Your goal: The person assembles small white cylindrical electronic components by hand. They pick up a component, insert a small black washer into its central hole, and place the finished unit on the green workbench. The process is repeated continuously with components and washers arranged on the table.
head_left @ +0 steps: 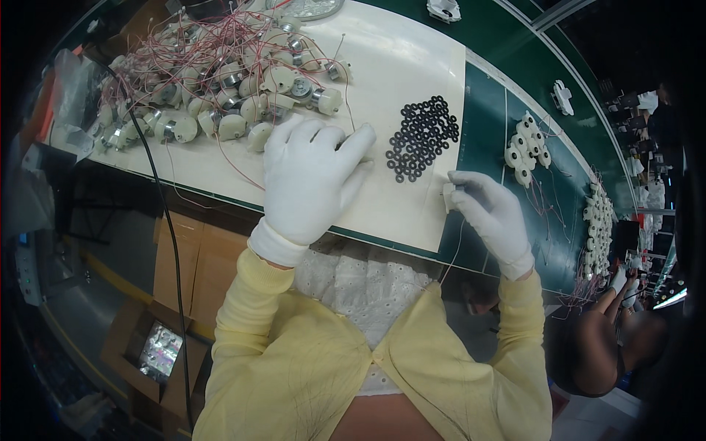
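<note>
Right hand [494, 213] pinches a small white part [448, 197] between thumb and fingers, probably to steady it.
Black rings [424, 138] lie left of those fingertips, likely spread for picking; left hand [309, 176], near wired motors [278, 79]: cannot tell its grip.

White worktop [412, 51] — motors [176, 127], black rings [424, 136]

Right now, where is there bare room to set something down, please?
The white sheet is bare between the wired cream parts and the black rings, and below those rings, between the left hand and right hand. Its far-left end is crowded with parts and red wires.
</note>
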A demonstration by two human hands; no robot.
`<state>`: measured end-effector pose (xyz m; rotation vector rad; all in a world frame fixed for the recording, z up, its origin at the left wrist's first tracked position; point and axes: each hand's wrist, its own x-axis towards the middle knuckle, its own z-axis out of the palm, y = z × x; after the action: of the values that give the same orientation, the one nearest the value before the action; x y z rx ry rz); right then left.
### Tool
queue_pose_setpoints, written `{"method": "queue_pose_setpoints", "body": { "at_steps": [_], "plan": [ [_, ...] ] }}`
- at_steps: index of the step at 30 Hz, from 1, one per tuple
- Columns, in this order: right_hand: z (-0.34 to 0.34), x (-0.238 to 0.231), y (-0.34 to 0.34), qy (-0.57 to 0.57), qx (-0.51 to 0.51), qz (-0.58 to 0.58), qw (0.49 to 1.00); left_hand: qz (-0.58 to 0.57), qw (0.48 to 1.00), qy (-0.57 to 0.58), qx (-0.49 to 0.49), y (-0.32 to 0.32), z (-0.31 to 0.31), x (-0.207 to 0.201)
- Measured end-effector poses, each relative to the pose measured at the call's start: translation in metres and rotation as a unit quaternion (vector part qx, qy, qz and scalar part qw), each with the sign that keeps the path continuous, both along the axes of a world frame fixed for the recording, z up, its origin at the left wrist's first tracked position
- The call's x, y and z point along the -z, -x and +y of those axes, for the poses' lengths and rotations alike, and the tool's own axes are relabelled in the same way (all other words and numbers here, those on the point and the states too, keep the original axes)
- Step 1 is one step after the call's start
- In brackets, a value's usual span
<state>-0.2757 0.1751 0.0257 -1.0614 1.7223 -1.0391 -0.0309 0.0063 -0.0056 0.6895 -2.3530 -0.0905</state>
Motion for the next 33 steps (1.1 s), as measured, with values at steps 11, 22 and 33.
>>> {"method": "queue_pose_setpoints", "body": {
  "at_steps": [11, 22, 33],
  "plan": [
    [-0.019, -0.009, -0.006, 0.014, -0.063, 0.073, 0.995, 0.040, 0.998, -0.048, 0.010, -0.006, 0.004, 0.007],
    [-0.043, -0.023, -0.019, 0.140, -0.202, 0.375, 0.894, 0.063, 0.997, -0.045, 0.001, -0.006, 0.002, 0.005],
    [-0.045, -0.026, -0.025, 0.119, -0.225, 0.527, 0.811, 0.060, 0.997, -0.056, 0.006, -0.008, 0.002, 0.006]
  ]
}}
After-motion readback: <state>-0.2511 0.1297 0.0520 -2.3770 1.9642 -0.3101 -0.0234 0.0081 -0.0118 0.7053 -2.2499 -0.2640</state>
